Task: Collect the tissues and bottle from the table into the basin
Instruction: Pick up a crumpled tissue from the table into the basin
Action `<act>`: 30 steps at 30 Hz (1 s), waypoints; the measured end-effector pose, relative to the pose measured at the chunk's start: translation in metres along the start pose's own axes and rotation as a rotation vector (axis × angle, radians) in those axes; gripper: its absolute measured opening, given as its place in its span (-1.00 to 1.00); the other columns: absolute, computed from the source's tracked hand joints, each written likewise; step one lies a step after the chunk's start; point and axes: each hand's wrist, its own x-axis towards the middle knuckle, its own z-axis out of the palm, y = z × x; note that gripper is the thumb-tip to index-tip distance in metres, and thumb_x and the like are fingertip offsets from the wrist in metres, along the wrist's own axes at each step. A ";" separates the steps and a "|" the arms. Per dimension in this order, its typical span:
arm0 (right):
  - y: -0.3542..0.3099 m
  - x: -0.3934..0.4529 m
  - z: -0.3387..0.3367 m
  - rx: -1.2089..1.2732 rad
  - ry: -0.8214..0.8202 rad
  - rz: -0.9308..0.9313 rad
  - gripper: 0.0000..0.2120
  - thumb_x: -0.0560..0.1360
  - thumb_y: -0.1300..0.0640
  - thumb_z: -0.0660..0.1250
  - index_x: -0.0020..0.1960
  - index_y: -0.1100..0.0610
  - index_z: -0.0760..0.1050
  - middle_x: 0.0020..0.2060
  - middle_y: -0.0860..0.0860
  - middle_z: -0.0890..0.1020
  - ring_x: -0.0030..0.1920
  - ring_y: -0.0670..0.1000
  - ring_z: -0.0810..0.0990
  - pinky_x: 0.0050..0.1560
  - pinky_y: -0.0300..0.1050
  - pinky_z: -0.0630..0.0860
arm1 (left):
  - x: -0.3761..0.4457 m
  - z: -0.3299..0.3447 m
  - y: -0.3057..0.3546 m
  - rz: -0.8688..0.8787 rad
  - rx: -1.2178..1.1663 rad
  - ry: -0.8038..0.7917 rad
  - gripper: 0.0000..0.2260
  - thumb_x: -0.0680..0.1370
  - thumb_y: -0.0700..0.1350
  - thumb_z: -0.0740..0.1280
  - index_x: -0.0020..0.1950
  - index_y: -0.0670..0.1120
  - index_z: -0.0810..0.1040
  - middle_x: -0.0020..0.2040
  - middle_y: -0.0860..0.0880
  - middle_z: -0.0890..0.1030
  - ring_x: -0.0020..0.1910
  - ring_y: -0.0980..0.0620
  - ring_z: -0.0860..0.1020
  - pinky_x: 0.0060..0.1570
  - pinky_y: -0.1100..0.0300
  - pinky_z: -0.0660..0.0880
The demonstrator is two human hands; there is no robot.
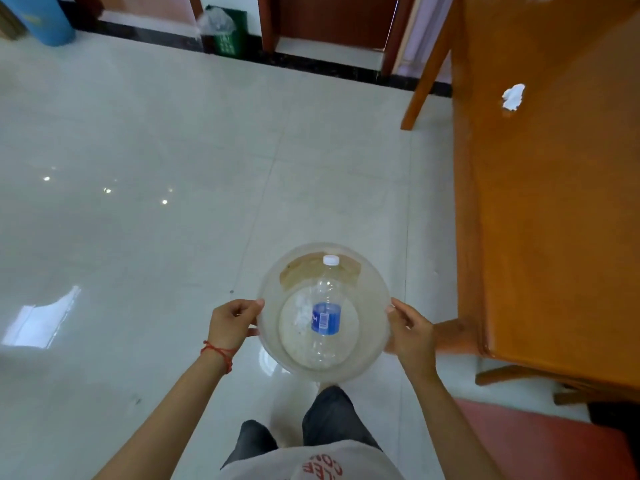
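Observation:
I hold a clear plastic basin (270,327) in front of me above the floor. My left hand (232,322) grips its left rim and my right hand (410,332) grips its right rim. Inside the basin lies an empty clear bottle (325,306) with a blue label and a white cap, its cap pointing away from me. A crumpled white tissue (302,311) lies beside it on the left. Another crumpled white tissue (513,96) rests on the orange wooden table (554,220) at the right, far from both hands.
The table's leg (427,71) stands at the upper right. A green bin (227,32) with a plastic liner sits against the far wall, and a blue container (38,19) is at the top left. Glossy white tiles cover the floor; a red mat (540,441) lies at the lower right.

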 end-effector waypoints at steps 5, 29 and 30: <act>-0.028 0.082 -0.002 -0.022 0.021 -0.010 -0.74 0.50 0.15 0.29 0.16 0.18 0.54 0.00 -0.01 0.61 -0.03 -0.05 0.57 -0.05 -0.39 0.47 | 0.054 0.044 0.051 0.010 0.005 0.004 -0.86 0.48 -0.16 0.34 -0.21 -0.23 0.58 -0.24 -0.19 0.58 -0.26 -0.08 0.55 -0.44 0.32 0.58; -0.158 0.399 0.044 0.027 0.204 0.060 -0.73 0.51 0.16 0.28 0.19 0.19 0.51 0.09 0.09 0.62 0.06 0.01 0.57 0.14 -0.12 0.48 | 0.348 0.175 0.295 0.100 0.089 -0.198 -0.86 0.49 -0.21 0.32 -0.27 -0.21 0.56 -0.29 -0.14 0.57 -0.29 -0.06 0.55 -0.48 0.35 0.54; -0.163 0.410 0.047 0.029 0.210 0.067 -0.73 0.50 0.16 0.28 0.19 0.19 0.52 0.09 0.11 0.63 0.06 0.03 0.58 0.16 -0.09 0.50 | 0.359 0.179 0.305 0.108 0.098 -0.208 -0.85 0.49 -0.21 0.32 -0.27 -0.21 0.56 -0.29 -0.14 0.57 -0.30 -0.05 0.54 -0.48 0.36 0.54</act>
